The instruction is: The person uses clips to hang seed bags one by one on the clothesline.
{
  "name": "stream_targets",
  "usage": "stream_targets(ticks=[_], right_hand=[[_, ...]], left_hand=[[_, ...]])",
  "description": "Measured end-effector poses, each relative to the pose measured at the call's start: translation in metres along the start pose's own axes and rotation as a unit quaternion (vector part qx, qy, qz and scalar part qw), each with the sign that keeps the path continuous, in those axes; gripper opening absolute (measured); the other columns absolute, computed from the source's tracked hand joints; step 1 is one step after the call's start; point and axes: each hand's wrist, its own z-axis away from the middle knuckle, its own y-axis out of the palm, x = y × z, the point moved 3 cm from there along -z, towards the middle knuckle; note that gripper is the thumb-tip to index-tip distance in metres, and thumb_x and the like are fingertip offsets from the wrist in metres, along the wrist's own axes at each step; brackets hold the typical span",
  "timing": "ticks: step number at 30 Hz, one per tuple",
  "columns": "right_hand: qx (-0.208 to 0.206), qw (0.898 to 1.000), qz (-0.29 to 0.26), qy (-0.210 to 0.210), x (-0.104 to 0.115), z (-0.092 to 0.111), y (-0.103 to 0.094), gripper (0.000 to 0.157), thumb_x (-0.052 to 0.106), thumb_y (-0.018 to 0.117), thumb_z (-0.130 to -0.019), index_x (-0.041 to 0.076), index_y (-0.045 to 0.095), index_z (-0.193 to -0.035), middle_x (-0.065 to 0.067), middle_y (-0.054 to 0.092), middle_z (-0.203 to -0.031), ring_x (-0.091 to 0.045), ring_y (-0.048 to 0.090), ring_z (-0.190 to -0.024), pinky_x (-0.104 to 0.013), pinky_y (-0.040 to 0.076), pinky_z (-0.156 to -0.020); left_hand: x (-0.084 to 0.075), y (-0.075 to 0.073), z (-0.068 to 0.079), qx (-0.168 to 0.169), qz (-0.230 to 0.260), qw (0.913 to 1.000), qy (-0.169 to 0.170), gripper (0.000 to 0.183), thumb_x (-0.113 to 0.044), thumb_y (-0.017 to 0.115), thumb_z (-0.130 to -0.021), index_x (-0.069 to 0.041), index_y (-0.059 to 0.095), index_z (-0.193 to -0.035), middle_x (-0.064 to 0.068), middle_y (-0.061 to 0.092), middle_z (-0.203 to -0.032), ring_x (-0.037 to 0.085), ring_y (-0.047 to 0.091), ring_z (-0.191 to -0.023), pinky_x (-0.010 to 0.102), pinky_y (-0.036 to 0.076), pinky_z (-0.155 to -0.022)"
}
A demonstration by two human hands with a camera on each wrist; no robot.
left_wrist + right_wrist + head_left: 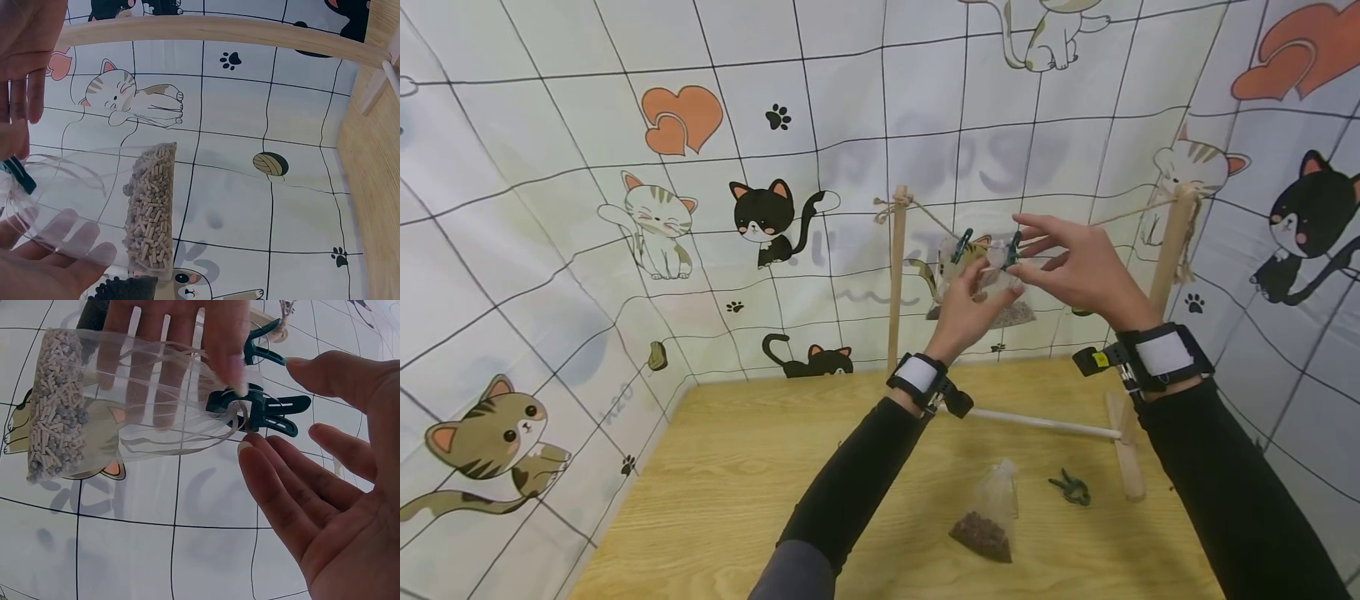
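Note:
A clear mesh-like bag of pale pellets (1017,315) hangs from the twine (1131,215) by a dark green clip (250,409) at its gathered neck. My left hand (964,310) is at the bag's upper part, its fingers fairly straight behind the film and its thumb in front, close to the clip. Around that clip my right hand (1086,271) has its fingers spread, thumb and fingertips apart beside the handles. A second green clip (962,246) sits further left on the twine; below it hangs a bag with dark contents (122,289), partly hidden by my left hand.
Wooden posts (896,283) hold the twine, with a pale crossbar (1045,422) low between them. On the wooden table (737,467) lie a bag of brown bits (988,525) and green clips (1072,487). A cat-print sheet (820,100) encloses the back and sides.

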Motion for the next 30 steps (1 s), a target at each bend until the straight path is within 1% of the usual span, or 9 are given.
stream_targets(ticks=[2, 5, 9, 12, 15, 19, 24, 28, 30], right_hand=[[-0.001, 1.000, -0.008, -0.001, -0.001, 0.003, 0.000, 0.069, 0.023, 0.075, -0.087, 0.015, 0.048, -0.150, -0.016, 0.064, -0.126, -0.029, 0.066, -0.103, -0.045, 0.057, -0.081], [-0.003, 1.000, -0.023, 0.000, -0.001, 0.007, 0.000, 0.071, 0.023, 0.076, -0.087, 0.015, 0.046, -0.151, -0.014, 0.060, -0.134, -0.030, 0.064, -0.108, -0.045, 0.056, -0.084], [-0.012, 1.000, -0.028, -0.003, -0.002, 0.012, 0.001, 0.073, 0.024, 0.076, -0.086, 0.016, 0.045, -0.152, -0.010, 0.055, -0.141, -0.029, 0.061, -0.111, -0.047, 0.055, -0.087], [-0.021, 0.999, -0.027, -0.005, -0.002, 0.016, 0.001, 0.074, 0.024, 0.077, -0.086, 0.018, 0.044, -0.152, -0.008, 0.052, -0.144, -0.029, 0.060, -0.112, -0.048, 0.053, -0.089], [-0.025, 0.999, -0.028, -0.004, -0.003, 0.018, 0.003, 0.076, 0.026, 0.077, -0.085, 0.019, 0.043, -0.153, -0.007, 0.050, -0.146, -0.030, 0.059, -0.114, -0.049, 0.051, -0.092], [-0.028, 0.999, -0.028, -0.002, -0.005, 0.023, 0.004, 0.078, 0.028, 0.077, -0.085, 0.020, 0.042, -0.154, -0.007, 0.048, -0.147, -0.033, 0.057, -0.117, -0.051, 0.049, -0.095], [-0.037, 0.999, -0.038, 0.004, -0.009, 0.030, 0.005, 0.080, 0.027, 0.078, -0.085, 0.027, 0.039, -0.155, -0.003, 0.046, -0.149, -0.033, 0.055, -0.120, -0.052, 0.047, -0.096], [-0.044, 0.998, -0.048, 0.007, -0.011, 0.034, 0.005, 0.083, 0.025, 0.078, -0.084, 0.036, 0.035, -0.155, 0.002, 0.044, -0.151, -0.032, 0.054, -0.121, -0.051, 0.046, -0.096], [-0.048, 0.998, -0.052, 0.004, -0.011, 0.036, 0.004, 0.085, 0.024, 0.079, -0.083, 0.037, 0.035, -0.154, 0.003, 0.043, -0.151, -0.031, 0.053, -0.121, -0.050, 0.046, -0.097]], left_hand=[[-0.001, -0.002, 0.003, 0.008, 0.013, 0.9999, 0.007, 0.078, -0.050, 0.067, -0.090, -0.019, 0.036, -0.155, -0.006, 0.037, -0.154, 0.009, 0.040, -0.136, 0.025, 0.041, -0.106], [0.000, -0.005, 0.008, 0.016, 0.029, 0.9993, 0.018, 0.076, -0.048, 0.067, -0.091, -0.024, 0.035, -0.155, -0.008, 0.039, -0.152, 0.005, 0.038, -0.137, 0.027, 0.036, -0.110], [0.000, -0.009, 0.016, 0.020, 0.030, 0.9987, 0.035, 0.072, -0.047, 0.066, -0.092, -0.031, 0.035, -0.155, -0.010, 0.043, -0.150, 0.001, 0.038, -0.136, 0.027, 0.036, -0.110], [0.001, -0.014, 0.021, 0.017, 0.028, 0.9981, 0.051, 0.068, -0.044, 0.065, -0.093, -0.031, 0.038, -0.154, -0.010, 0.045, -0.149, 0.003, 0.042, -0.134, 0.027, 0.039, -0.108], [0.003, -0.020, 0.026, 0.012, 0.039, 0.9970, 0.065, 0.065, -0.040, 0.065, -0.094, -0.027, 0.041, -0.153, -0.008, 0.048, -0.147, 0.009, 0.048, -0.130, 0.025, 0.045, -0.102], [0.007, -0.027, 0.029, -0.001, 0.072, 0.9931, 0.093, 0.059, -0.031, 0.066, -0.095, -0.018, 0.046, -0.150, 0.000, 0.052, -0.145, 0.020, 0.053, -0.128, 0.025, 0.049, -0.097], [0.010, -0.037, 0.029, -0.029, 0.099, 0.9860, 0.131, 0.053, -0.020, 0.066, -0.095, -0.006, 0.051, -0.145, 0.009, 0.055, -0.141, 0.027, 0.054, -0.125, 0.030, 0.048, -0.100], [0.007, -0.047, 0.031, -0.051, 0.103, 0.9834, 0.141, 0.047, -0.011, 0.063, -0.097, 0.003, 0.053, -0.140, 0.017, 0.057, -0.136, 0.034, 0.057, -0.120, 0.035, 0.049, -0.099], [0.001, -0.054, 0.033, -0.063, 0.103, 0.9818, 0.146, 0.043, -0.007, 0.061, -0.097, 0.007, 0.053, -0.137, 0.022, 0.058, -0.134, 0.036, 0.058, -0.117, 0.037, 0.050, -0.097]])
